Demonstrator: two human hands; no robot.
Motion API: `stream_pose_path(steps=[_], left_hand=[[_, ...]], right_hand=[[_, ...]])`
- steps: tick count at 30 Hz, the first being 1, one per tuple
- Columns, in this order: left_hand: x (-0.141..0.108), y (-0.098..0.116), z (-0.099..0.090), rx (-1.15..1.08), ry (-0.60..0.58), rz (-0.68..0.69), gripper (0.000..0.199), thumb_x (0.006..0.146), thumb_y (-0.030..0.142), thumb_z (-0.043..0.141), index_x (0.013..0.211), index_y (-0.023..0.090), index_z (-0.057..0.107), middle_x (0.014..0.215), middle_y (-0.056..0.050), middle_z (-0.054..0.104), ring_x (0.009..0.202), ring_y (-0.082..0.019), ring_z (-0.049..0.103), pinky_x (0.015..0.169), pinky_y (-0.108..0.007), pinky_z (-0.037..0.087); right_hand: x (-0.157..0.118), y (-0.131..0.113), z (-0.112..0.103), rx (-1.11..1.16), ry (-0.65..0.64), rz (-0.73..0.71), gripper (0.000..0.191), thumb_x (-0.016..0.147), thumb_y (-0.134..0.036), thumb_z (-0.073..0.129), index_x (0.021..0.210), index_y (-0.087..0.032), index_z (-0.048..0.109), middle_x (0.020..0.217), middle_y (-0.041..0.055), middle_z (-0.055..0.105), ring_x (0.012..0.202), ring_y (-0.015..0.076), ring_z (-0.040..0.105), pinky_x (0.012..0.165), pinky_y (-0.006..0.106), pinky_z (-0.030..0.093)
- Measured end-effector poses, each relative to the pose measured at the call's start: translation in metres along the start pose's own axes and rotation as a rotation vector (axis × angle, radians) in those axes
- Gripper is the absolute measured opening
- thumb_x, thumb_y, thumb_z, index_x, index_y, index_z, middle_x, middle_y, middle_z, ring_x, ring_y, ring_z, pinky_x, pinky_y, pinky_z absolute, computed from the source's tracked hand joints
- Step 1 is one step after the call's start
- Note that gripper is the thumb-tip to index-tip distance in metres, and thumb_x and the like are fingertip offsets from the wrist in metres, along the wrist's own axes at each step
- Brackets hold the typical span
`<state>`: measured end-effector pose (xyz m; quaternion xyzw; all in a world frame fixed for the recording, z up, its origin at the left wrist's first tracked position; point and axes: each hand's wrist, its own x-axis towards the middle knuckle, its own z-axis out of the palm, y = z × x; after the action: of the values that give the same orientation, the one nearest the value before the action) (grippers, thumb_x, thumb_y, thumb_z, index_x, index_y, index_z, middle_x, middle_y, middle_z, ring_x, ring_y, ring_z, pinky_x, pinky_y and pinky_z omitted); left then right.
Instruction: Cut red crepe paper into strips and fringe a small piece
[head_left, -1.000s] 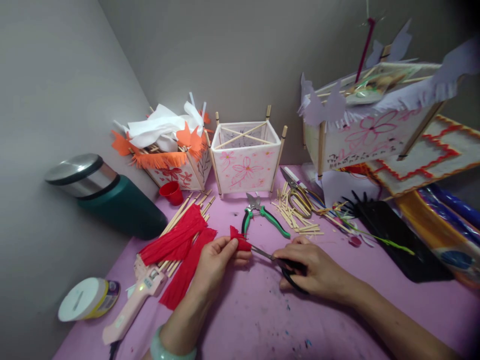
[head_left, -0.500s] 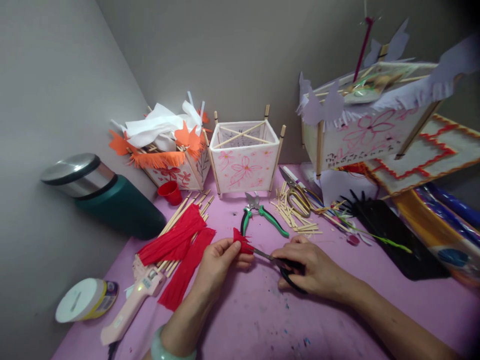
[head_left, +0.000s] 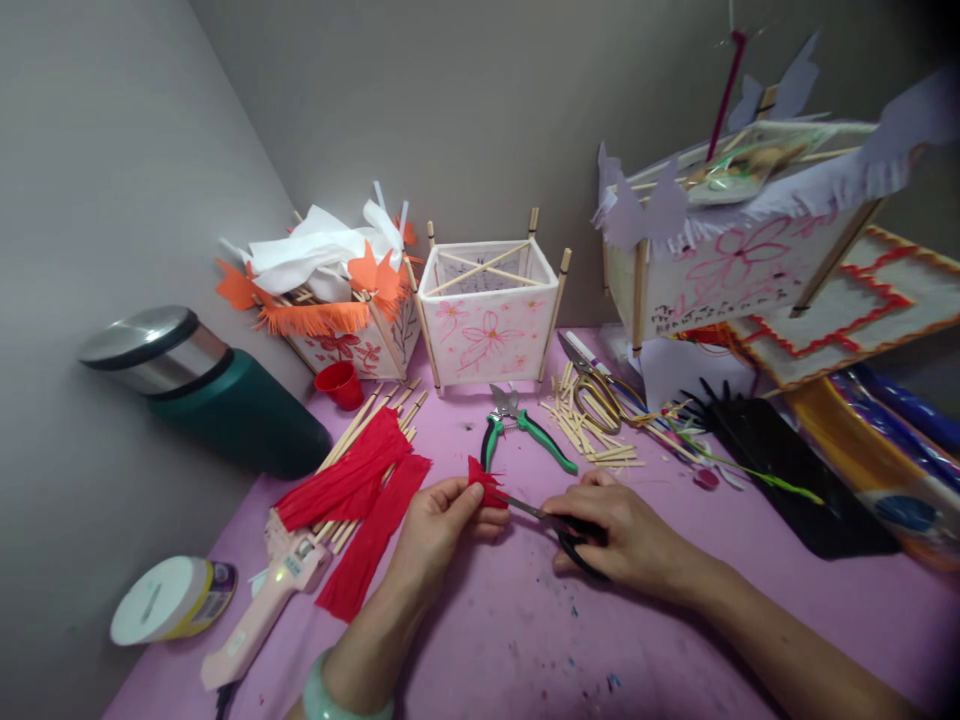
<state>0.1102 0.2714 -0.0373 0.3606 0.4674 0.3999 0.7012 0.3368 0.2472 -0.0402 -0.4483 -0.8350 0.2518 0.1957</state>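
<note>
Between the thumb and fingers of my left hand (head_left: pixel 454 515) is a small piece of red crepe paper (head_left: pixel 486 484) with a fringed right edge. My right hand (head_left: pixel 619 530) grips black-handled scissors (head_left: pixel 574 530), whose blades point left and meet the red piece. Just beyond my hands lie green-handled pliers (head_left: pixel 525 425), jaws apart. Left of my left hand, strips of red crepe paper (head_left: pixel 345 475) rest on thin wooden sticks (head_left: pixel 352 430).
A white lantern frame (head_left: pixel 491 340) stands at the back, an orange-fringed one (head_left: pixel 330 325) left of it. A green bottle (head_left: pixel 232 405), glue gun (head_left: pixel 259 610) and white-lidded tub (head_left: pixel 161 600) are at left. Gold scissors (head_left: pixel 598 400) and a black pouch (head_left: pixel 795 480) lie right.
The scissor handles have drawn slightly closer together in my right hand. My left hand and the red piece have barely moved.
</note>
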Motion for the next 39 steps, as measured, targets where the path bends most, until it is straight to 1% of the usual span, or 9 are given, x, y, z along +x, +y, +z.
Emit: stream_pose_path(steps=[7, 12, 18, 23, 34, 39], left_hand=[[-0.0004, 0.0002, 0.0001, -0.004, 0.006, -0.003, 0.046, 0.064, 0.047, 0.084, 0.078, 0.007, 0.069, 0.072, -0.016, 0.076, 0.059, -0.019, 0.071, 0.061, -0.028, 0.056], [-0.0001, 0.0023, -0.0001, -0.027, 0.007, 0.002, 0.047, 0.062, 0.046, 0.085, 0.080, 0.006, 0.070, 0.073, -0.016, 0.076, 0.060, -0.020, 0.071, 0.062, -0.028, 0.056], [0.0010, 0.0038, 0.0011, -0.058, 0.002, -0.009, 0.045, 0.057, 0.045, 0.087, 0.076, 0.007, 0.069, 0.071, -0.016, 0.076, 0.060, -0.020, 0.071, 0.061, -0.029, 0.055], [-0.0007, 0.0025, 0.0024, -0.034, 0.006, -0.020, 0.045, 0.059, 0.045, 0.086, 0.077, 0.007, 0.070, 0.071, -0.014, 0.076, 0.059, -0.019, 0.070, 0.063, -0.028, 0.055], [0.0003, -0.0028, 0.0036, -0.005, -0.019, -0.030, 0.048, 0.058, 0.049, 0.086, 0.077, 0.007, 0.070, 0.071, -0.014, 0.075, 0.061, -0.019, 0.071, 0.064, -0.029, 0.055], [-0.0011, -0.0017, 0.0054, -0.001, -0.011, -0.031, 0.044, 0.061, 0.046, 0.085, 0.076, 0.007, 0.069, 0.071, -0.015, 0.075, 0.061, -0.020, 0.070, 0.065, -0.029, 0.055]], right_hand=[[-0.0005, 0.0057, 0.0035, 0.009, 0.018, -0.004, 0.023, 0.081, -0.034, 0.076, 0.099, -0.021, 0.067, 0.078, -0.0035, 0.070, 0.070, 0.0141, 0.055, 0.074, 0.032, 0.030], [-0.0005, 0.0079, 0.0050, 0.019, 0.037, 0.002, 0.025, 0.079, -0.033, 0.077, 0.099, -0.022, 0.067, 0.078, -0.0038, 0.070, 0.071, 0.0145, 0.056, 0.074, 0.031, 0.031], [-0.0018, 0.0079, 0.0059, 0.013, 0.052, -0.003, 0.026, 0.079, -0.032, 0.077, 0.101, -0.022, 0.066, 0.078, -0.0047, 0.070, 0.070, 0.0138, 0.056, 0.075, 0.032, 0.031], [-0.0018, 0.0076, 0.0063, 0.013, 0.049, -0.013, 0.027, 0.078, -0.031, 0.078, 0.101, -0.022, 0.066, 0.077, -0.0053, 0.069, 0.068, 0.0135, 0.056, 0.074, 0.031, 0.031], [-0.0018, 0.0055, 0.0056, 0.009, 0.043, -0.015, 0.029, 0.078, -0.035, 0.078, 0.102, -0.024, 0.066, 0.077, -0.0043, 0.070, 0.070, 0.0146, 0.059, 0.076, 0.033, 0.029], [-0.0017, 0.0062, 0.0055, -0.007, 0.026, -0.011, 0.027, 0.081, -0.037, 0.075, 0.102, -0.023, 0.066, 0.078, -0.0029, 0.070, 0.071, 0.0154, 0.059, 0.075, 0.033, 0.030]])
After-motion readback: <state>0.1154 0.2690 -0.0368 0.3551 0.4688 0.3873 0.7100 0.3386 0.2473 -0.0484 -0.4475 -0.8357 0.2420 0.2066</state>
